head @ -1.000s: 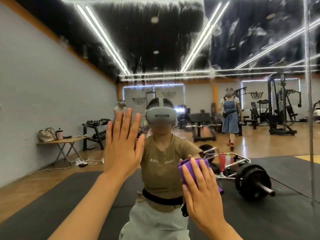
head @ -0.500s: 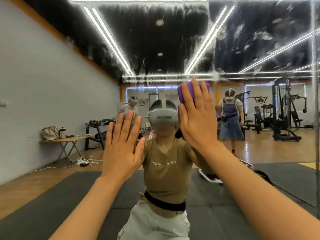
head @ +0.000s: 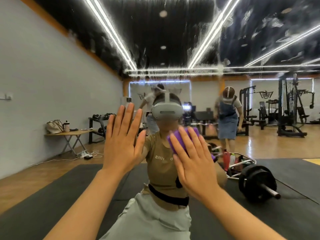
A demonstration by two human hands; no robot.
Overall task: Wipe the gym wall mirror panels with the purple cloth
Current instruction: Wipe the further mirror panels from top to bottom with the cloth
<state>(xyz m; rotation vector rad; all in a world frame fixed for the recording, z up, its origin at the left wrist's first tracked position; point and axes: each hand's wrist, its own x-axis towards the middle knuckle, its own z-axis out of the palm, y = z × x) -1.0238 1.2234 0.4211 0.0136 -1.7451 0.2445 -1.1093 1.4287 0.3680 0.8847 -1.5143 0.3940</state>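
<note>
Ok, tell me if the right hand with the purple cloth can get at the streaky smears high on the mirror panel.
Probably yes: the right hand presses the purple cloth flat on the mirror, and nothing lies between it and the streaky smears above. The topmost may be a stretch.

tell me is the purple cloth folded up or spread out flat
Folded. The cloth shows as a compact thick pad under the right hand, barely wider than the straight fingers pressing it to the mirror.

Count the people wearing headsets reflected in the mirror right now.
3: the grey-headset wearer in a tan shirt at centre, a blurred figure in a white top behind to the left, and one in a blue denim apron dress to the right. Others may be hidden.
</note>
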